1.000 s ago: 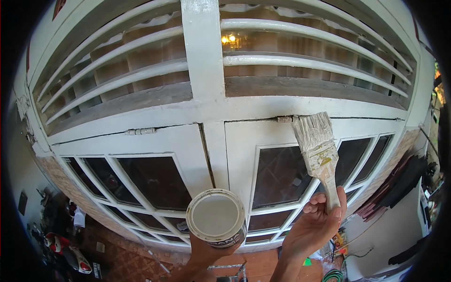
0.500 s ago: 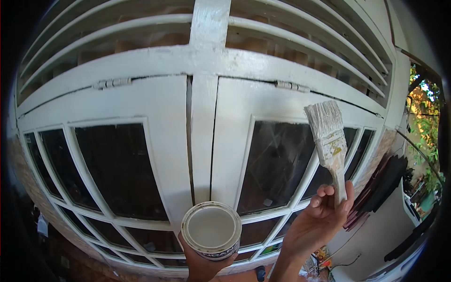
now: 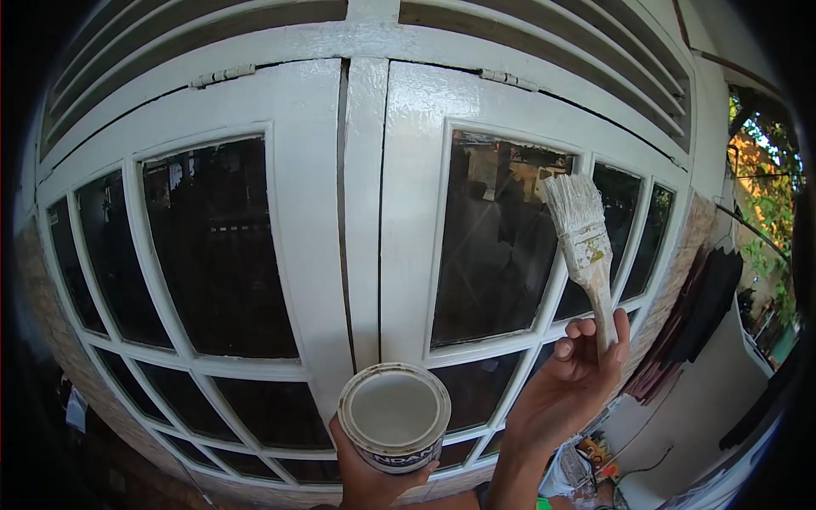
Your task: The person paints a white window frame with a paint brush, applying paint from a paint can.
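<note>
My left hand point(image 3: 367, 478) is wrapped round an open paint can point(image 3: 396, 452) at the bottom centre; white paint point(image 3: 393, 410) shows inside its rim. To the right, my right hand point(image 3: 569, 374) grips the handle of a wide paintbrush point(image 3: 586, 242), held upright with white-coated bristles on top. Behind both hands stands a white window frame point(image 3: 365, 170) with dark glass panes point(image 3: 493, 246). The brush overlaps the right pane in the view; whether it touches the frame cannot be told, though it looks held away from it.
Metal hinges point(image 3: 223, 76) sit along the top of the panels, below white slats point(image 3: 544, 42). Dark clothes point(image 3: 701, 293) hang at the right beside a pale wall. Lower right, assorted items point(image 3: 591, 467) lie near the floor. Green plants point(image 3: 769, 255) show beyond.
The view has tilted downward, so the window frame sits higher and more lower panes show. The can has shifted slightly right in view, and the brush slightly left. Both are still held.
</note>
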Tool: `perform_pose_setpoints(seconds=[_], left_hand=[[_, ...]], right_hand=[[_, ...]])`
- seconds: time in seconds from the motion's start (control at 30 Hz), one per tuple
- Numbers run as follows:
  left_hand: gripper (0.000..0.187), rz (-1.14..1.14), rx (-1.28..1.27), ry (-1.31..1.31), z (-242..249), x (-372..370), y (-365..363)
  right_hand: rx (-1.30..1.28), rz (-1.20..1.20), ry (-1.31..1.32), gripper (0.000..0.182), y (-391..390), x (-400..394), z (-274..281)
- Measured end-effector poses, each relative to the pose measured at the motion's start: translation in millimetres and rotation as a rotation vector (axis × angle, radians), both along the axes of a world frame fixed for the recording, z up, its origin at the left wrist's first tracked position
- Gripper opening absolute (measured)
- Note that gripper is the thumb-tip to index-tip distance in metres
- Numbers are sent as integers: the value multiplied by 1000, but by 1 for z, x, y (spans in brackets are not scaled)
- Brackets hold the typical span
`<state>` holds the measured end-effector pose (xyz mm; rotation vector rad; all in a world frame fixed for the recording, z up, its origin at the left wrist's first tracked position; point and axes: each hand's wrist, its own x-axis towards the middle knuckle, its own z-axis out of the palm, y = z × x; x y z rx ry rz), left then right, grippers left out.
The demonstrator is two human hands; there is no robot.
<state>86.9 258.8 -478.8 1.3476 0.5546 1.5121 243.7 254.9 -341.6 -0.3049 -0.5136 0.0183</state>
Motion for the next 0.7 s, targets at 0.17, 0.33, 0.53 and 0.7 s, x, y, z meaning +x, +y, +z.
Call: perform_pose_setpoints(seconds=[0.17, 0.33, 0.53, 0.7], left_hand=[[104, 29, 61, 92, 7, -2, -6], [105, 14, 65, 48, 20, 0, -6], [108, 88, 94, 96, 53, -7, -13], [111, 121, 117, 101, 63, -16, -16]], right_hand=[[53, -15, -59, 48, -11, 2, 13], [58, 33, -161, 41, -12, 13, 37], [78, 27, -215, 39, 13, 42, 92], [159, -81, -243, 31, 55, 89, 158]])
